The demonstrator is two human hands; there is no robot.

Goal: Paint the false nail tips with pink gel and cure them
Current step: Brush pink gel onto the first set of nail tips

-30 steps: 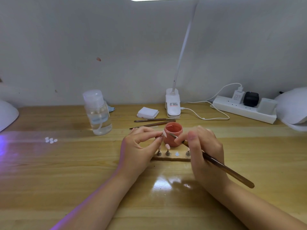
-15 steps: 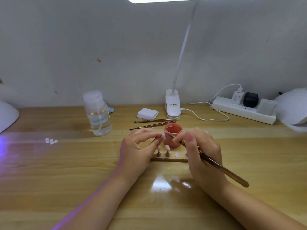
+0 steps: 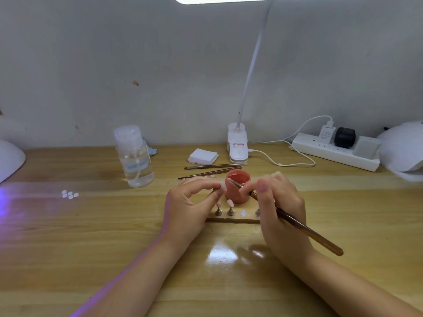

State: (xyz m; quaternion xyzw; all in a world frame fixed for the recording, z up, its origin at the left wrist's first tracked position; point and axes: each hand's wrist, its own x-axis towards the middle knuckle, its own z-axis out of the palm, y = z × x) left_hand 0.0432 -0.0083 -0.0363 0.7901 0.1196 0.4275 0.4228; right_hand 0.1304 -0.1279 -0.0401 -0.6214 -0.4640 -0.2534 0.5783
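An open pot of pink gel (image 3: 238,186) stands mid-table. My right hand (image 3: 278,209) grips a brown brush (image 3: 304,229); its tip reaches over the pot's rim. My left hand (image 3: 190,207) pinches a small nail tip (image 3: 222,186) on its stand, just left of the pot. In front of the pot lies a wooden holder (image 3: 233,219) with metal stands; two carry pale pink tips (image 3: 230,203), and one whitish tip (image 3: 243,212) sits beside them. Several loose white tips (image 3: 69,194) lie far left.
A clear pump bottle (image 3: 135,156), two spare brushes (image 3: 212,169), a stack of white pads (image 3: 203,155) and a clip lamp base (image 3: 238,146) stand behind. A power strip (image 3: 334,152) and white curing lamps (image 3: 402,147) (image 3: 9,160) flank the table, the left one casting purple light.
The brush tip has moved from the nail tip held in my left hand back to the pot's rim. Both hands stay nearly in place.
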